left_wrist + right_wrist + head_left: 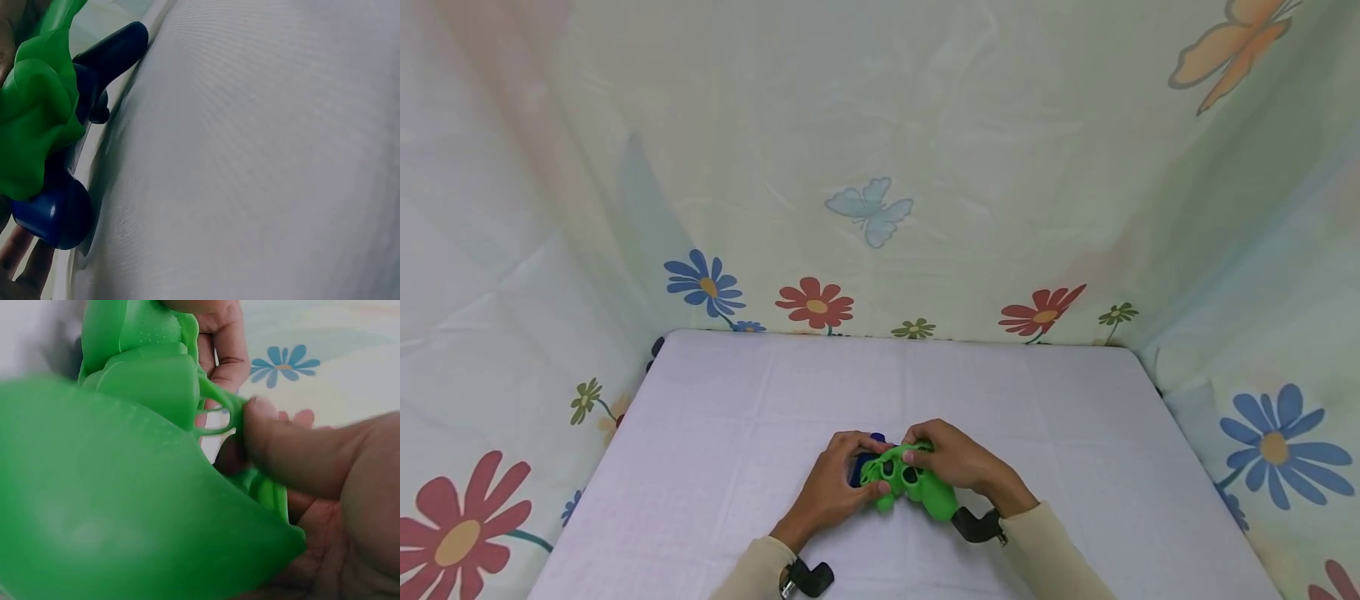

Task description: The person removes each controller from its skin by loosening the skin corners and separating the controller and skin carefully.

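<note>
A bright green silicone controller cover [937, 497] lies partly over a dark blue game controller [857, 472] near the front of the table. My left hand [829, 482] grips the left side, its thumb on the green cover. In the left wrist view, the blue controller [53, 209] shows bare at a grip end, and the cover [37, 112] sits loose and wrinkled over it. On the other side my right hand [964, 460] pinches the cover's upper edge. The right wrist view shows thumb and finger pulling a thin looped strip of the cover [125, 500].
A white cloth covers the table [775, 383]. Hanging fabric [880, 108] printed with flowers and butterflies encloses the back and both sides. Black camera mounts [811, 577] are strapped to both wrists, the right one close to the cover.
</note>
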The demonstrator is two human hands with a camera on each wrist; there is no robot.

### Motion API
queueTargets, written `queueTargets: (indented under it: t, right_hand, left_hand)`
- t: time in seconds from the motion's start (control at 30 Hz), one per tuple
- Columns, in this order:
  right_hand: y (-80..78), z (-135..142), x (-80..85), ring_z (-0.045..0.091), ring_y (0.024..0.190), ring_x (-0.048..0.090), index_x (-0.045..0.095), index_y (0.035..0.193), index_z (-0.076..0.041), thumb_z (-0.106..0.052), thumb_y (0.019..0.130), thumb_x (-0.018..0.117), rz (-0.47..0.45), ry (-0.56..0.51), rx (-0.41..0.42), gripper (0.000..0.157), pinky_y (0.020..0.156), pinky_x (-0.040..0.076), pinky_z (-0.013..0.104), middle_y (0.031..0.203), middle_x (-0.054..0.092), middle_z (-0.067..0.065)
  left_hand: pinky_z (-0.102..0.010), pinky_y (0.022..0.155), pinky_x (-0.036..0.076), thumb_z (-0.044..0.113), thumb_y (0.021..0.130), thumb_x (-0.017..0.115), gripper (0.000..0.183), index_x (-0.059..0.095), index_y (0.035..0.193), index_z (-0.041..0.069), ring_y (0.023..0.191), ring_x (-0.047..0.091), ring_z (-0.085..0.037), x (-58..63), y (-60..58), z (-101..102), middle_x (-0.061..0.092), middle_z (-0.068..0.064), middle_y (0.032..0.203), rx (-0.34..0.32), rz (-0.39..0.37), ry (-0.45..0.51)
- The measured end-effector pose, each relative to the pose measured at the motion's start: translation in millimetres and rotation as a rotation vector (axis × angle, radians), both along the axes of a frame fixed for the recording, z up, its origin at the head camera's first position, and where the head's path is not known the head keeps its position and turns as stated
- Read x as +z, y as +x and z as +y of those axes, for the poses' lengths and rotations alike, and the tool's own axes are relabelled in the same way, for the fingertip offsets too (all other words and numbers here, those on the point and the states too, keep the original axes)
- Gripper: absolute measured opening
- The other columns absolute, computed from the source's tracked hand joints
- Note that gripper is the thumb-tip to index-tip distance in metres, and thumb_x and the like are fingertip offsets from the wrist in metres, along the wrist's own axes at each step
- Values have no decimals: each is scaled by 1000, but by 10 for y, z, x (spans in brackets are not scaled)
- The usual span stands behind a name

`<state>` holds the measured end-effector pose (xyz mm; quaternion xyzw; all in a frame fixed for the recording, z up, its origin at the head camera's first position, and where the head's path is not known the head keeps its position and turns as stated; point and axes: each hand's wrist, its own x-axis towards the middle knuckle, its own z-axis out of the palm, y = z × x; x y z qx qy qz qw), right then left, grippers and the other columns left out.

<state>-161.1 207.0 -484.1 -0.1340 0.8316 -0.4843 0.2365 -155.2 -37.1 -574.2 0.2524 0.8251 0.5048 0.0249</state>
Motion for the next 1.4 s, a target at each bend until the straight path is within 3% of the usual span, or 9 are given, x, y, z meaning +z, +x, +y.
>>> queueTargets:
  t: [0.13, 0.33, 0.53, 0.73, 0.93, 1.17, 1.4]
  right_hand:
    - [7, -1, -18, 17, 87, 61, 72, 95, -4, -20, 103, 71, -16, -24, -15, 18, 73, 51, 26, 94, 69, 4]
    - [21, -88, -65, 17, 81, 58, 62, 85, -10, -27, 88, 89, 81, 63, -92, 32, 62, 47, 27, 89, 67, 1]
    - [41, -98, -67, 18, 90, 63, 67, 94, -9, -16, 92, 83, 91, 59, -107, 18, 75, 49, 32, 87, 73, 1]
    - [60, -40, -105, 17, 103, 68, 76, 107, -11, -18, 94, 81, 97, -32, -57, 15, 98, 50, 40, 84, 78, 1]
    - [52, 80, -154, 20, 111, 69, 74, 111, -6, -13, 97, 77, 47, -149, -9, 16, 104, 49, 33, 88, 80, 7]
    - [50, 146, -196, 20, 109, 68, 70, 116, 1, -11, 98, 76, 24, -230, 44, 22, 103, 50, 29, 90, 78, 16]
    - [87, 153, -172, 14, 96, 70, 70, 116, -1, -17, 100, 75, 3, -297, -19, 22, 86, 57, 26, 97, 76, 10]
  left_hand:
    - [-51, 120, 43, 47, 90, 84, 47, 66, 131, 34, 140, 50, -13, 11, -7, -30, 66, 23, 135, -20, -4, 8]
    - [-48, 124, 39, 48, 90, 85, 53, 63, 136, 31, 145, 47, -14, 31, -11, -72, 63, 21, 140, -59, -73, 41]
    - [-36, 123, 42, 46, 90, 84, 56, 62, 136, 26, 146, 50, -18, 43, -8, -107, 62, 13, 145, -107, -93, 81]
    - [-34, 116, 50, 41, 85, 88, 53, 66, 129, 22, 136, 62, -16, 67, 58, -119, 66, 6, 139, -50, -57, 129]
    - [-37, 101, 54, 45, 74, 95, 50, 70, 116, 34, 118, 57, -9, 116, 146, -130, 69, 19, 118, 62, 7, 65]
    - [-32, 88, 52, 41, 77, 94, 53, 68, 122, 29, 108, 62, -17, 101, 196, -173, 71, 15, 117, 53, -49, 80]
    - [-28, 80, 57, 36, 85, 90, 52, 66, 128, 18, 98, 69, -15, 40, 252, -203, 73, 8, 111, 22, -107, 166]
